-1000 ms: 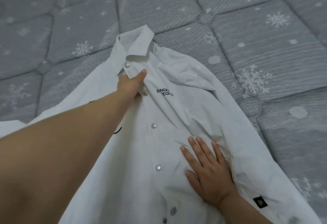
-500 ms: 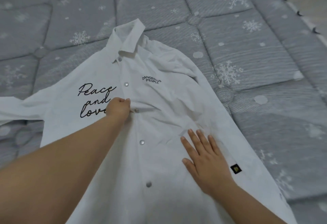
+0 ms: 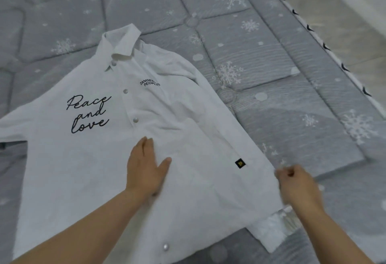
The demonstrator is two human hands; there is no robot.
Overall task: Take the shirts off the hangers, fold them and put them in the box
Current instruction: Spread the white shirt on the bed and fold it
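The left hand (image 3: pixel 146 165) has let go of the shirt front near the buttons and slid down, and now it lies flat with straight fingers, pressing on the middle of the white shirt (image 3: pixel 87 169). The right hand (image 3: pixel 296 182) has left the cloth it was pressing and moved to the shirt's right edge, where its fingers are curled; it is blurry, so I cannot tell if it pinches the edge. This looks like smoothing is done and folding is about to start. The shirt lies face up, spread on the gray snowflake mattress (image 3: pixel 261 59), buttoned shut, with black words "Peace and love" (image 3: pixel 87 113) and a small black tag (image 3: pixel 239 163). No hanger or box shows
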